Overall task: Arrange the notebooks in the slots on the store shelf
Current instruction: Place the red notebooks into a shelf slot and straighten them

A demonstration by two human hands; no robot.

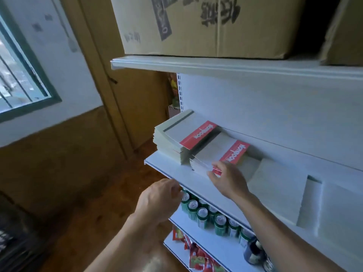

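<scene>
Two stacks of grey notebooks with red title bands lie on the white shelf [172,169]. The taller stack [176,134] sits at the shelf's left end. A lower stack [218,152] lies just right of it. My right hand [227,179] pinches the near edge of the lower stack's top notebooks, thumb under and fingers on the red band. My left hand [159,197] hovers at the shelf's front lip with loosely curled fingers, holding nothing. A white divider [310,203] stands on the shelf further right.
Large cardboard boxes [206,26] fill the shelf above. Green cans [202,213] line the shelf below, with red snack packets [198,256] under them and a dark bottle [253,252] beside. A window [17,81] and brown door [125,91] are at left.
</scene>
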